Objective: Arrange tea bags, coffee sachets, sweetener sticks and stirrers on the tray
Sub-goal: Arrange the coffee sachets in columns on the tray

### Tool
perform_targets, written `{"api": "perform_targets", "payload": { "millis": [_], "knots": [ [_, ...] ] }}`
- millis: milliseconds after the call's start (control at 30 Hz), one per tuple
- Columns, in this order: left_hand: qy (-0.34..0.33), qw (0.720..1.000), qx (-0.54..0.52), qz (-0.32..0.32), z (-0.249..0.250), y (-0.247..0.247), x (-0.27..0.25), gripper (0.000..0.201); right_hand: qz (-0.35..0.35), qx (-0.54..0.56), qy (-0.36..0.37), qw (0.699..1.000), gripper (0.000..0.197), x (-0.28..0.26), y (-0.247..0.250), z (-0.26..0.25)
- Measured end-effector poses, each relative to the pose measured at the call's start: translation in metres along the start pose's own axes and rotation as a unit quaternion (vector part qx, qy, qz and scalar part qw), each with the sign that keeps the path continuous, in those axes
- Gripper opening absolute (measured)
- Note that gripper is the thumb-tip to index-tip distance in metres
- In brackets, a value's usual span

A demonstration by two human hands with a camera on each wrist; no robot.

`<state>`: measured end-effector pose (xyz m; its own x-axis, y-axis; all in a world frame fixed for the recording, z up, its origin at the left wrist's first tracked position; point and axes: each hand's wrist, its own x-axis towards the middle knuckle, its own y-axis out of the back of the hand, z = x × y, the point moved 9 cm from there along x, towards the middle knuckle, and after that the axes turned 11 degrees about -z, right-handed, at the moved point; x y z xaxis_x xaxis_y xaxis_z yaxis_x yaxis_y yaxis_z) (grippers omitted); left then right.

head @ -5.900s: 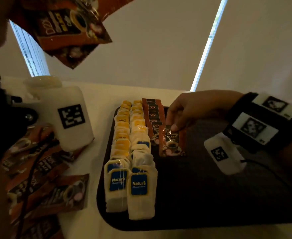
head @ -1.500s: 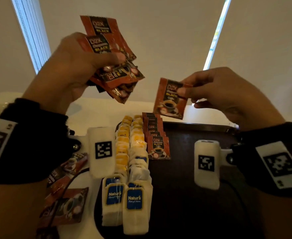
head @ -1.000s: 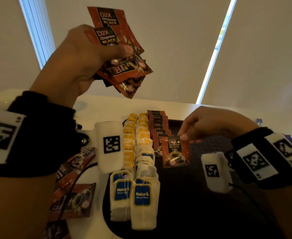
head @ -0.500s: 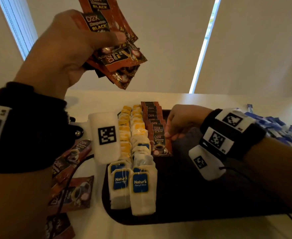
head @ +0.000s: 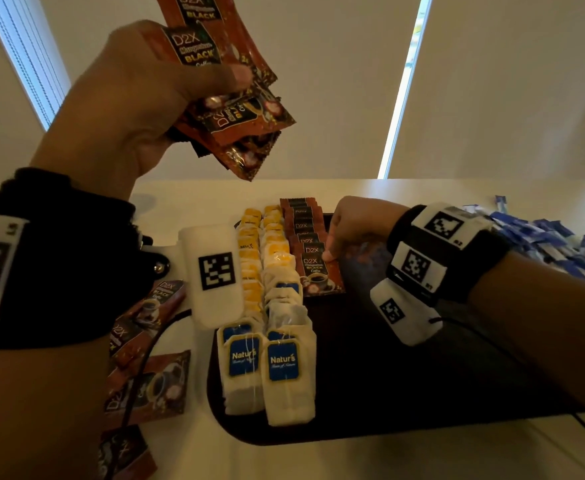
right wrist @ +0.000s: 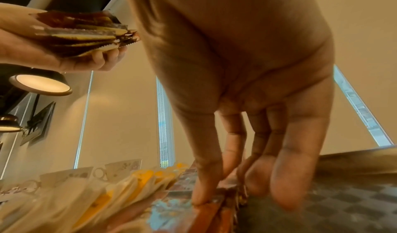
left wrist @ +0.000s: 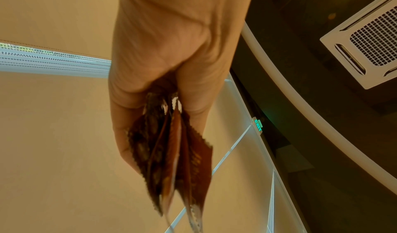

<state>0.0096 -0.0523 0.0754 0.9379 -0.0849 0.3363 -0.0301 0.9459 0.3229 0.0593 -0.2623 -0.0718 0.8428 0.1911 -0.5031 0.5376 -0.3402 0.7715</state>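
Observation:
My left hand (head: 166,95) is raised above the table and grips a fan of several brown coffee sachets (head: 235,109); the left wrist view shows the same bundle (left wrist: 171,151) between thumb and fingers. My right hand (head: 339,237) is low over the dark tray (head: 422,393). It pinches the top edge of the front coffee sachet (head: 318,271) in the overlapping sachet row. In the right wrist view its thumb (right wrist: 201,182) presses that sachet (right wrist: 206,211) with the fingers behind. Two rows of tea bags (head: 270,323) lie left of the sachets.
Loose coffee sachets (head: 149,382) lie on the white table left of the tray. A heap of blue sweetener sticks (head: 543,244) sits at the right. White patterned cups (right wrist: 122,167) stand beyond the tea bags. The tray's right half is bare.
My right hand carried one sachet down from the air and set it at the front of the sachet row, still pinching it. My left hand stayed raised with its bundle.

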Motion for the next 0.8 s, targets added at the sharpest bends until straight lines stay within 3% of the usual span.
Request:
{"api": "perform_targets", "payload": {
  "millis": [100, 200, 333, 433, 567, 667, 800],
  "knots": [
    [-0.01, 1.0, -0.01, -0.002, 0.008, -0.008, -0.003, 0.06, 0.049, -0.035, 0.034, 0.998, 0.036, -0.01, 0.013, -0.01],
    [0.002, 0.998, -0.061, 0.001, 0.01, -0.014, -0.003, 0.059, 0.089, 0.077, 0.112, 0.987, 0.031, -0.038, 0.029, -0.031],
    [0.007, 0.997, -0.072, 0.001, 0.014, -0.019, -0.007, 0.067, 0.076, 0.329, 0.234, 0.911, 0.045, -0.083, 0.039, -0.056],
    [0.006, 0.998, -0.061, -0.011, 0.015, -0.026, -0.008, 0.066, 0.058, 0.403, 0.286, 0.867, 0.042, -0.1, 0.031, -0.068],
    [0.002, 0.998, -0.052, -0.031, 0.018, -0.035, -0.008, 0.063, 0.122, 0.42, 0.316, 0.842, 0.031, -0.108, 0.033, -0.072],
    [0.006, 0.997, -0.061, -0.049, 0.019, -0.039, -0.009, 0.063, 0.117, 0.463, 0.32, 0.818, 0.021, -0.11, 0.034, -0.069],
    [0.023, 0.988, -0.111, -0.102, 0.018, -0.049, -0.012, 0.031, 0.118, 0.515, 0.318, 0.787, 0.017, -0.112, 0.039, -0.062]
  ]
}}
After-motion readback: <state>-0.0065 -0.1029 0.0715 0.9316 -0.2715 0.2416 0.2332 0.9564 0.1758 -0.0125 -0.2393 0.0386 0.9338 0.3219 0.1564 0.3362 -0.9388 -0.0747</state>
